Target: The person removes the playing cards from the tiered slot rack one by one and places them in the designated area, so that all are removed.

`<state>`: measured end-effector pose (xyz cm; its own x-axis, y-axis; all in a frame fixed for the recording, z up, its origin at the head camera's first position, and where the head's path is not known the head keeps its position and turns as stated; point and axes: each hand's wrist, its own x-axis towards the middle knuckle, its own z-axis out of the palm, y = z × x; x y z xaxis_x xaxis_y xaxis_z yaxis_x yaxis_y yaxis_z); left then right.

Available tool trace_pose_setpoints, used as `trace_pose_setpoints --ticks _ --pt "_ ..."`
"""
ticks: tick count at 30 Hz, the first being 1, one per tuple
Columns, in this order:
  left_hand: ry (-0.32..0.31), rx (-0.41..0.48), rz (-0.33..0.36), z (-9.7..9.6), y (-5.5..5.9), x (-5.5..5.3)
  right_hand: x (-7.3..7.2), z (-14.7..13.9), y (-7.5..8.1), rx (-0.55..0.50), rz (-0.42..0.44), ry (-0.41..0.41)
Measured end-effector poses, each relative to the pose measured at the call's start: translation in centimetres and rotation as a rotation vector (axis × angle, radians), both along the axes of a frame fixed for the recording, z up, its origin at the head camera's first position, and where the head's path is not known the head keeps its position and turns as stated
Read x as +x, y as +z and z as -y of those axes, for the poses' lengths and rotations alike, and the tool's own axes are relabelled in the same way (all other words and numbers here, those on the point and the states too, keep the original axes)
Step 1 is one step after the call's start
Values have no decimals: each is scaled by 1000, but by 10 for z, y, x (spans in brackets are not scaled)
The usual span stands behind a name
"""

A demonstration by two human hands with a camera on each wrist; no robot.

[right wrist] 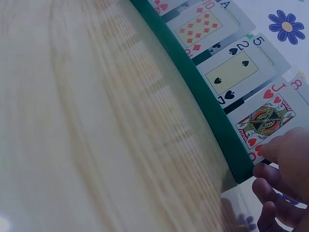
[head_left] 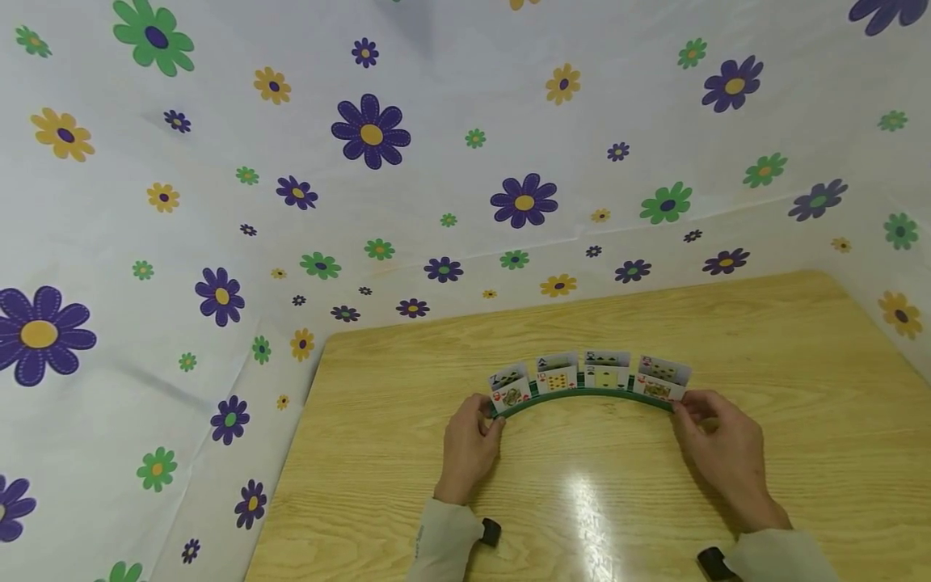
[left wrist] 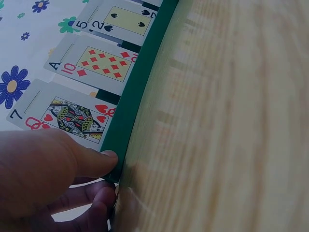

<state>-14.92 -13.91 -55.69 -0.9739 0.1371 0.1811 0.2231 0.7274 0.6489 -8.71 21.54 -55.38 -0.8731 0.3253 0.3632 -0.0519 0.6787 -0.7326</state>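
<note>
A curved green card holder (head_left: pixel 582 392) stands on the wooden table with playing cards upright in two rows. Its front row shows a queen of hearts (left wrist: pixel 77 116), a ten of diamonds (left wrist: pixel 104 64), a two of spades (right wrist: pixel 231 72) and a jack of hearts (right wrist: pixel 265 122). Behind them, partly hidden, are a seven, an ace, a five and an eight. My left hand (head_left: pixel 469 444) pinches the holder's left end, thumb on the green front beside the queen. At the opposite end, my right hand (head_left: pixel 727 444) grips with its thumb over the jack's lower corner and fingers curled behind.
The wooden table (head_left: pixel 378 428) reflects a bright streak of light in front of the holder. White sheeting (head_left: pixel 436 202) with purple, green and yellow flowers rises behind the table and along its sides. Dark bands (head_left: pixel 491 532) show at both sleeve cuffs.
</note>
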Motion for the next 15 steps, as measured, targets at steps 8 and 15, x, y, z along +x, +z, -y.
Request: trace_pose_setpoints --ticks 8,15 --pt "-3 -1 -2 0 -1 -1 1 -1 -2 -12 3 11" --pt "-5 -3 2 0 -1 -1 1 -2 -2 -45 -5 17"
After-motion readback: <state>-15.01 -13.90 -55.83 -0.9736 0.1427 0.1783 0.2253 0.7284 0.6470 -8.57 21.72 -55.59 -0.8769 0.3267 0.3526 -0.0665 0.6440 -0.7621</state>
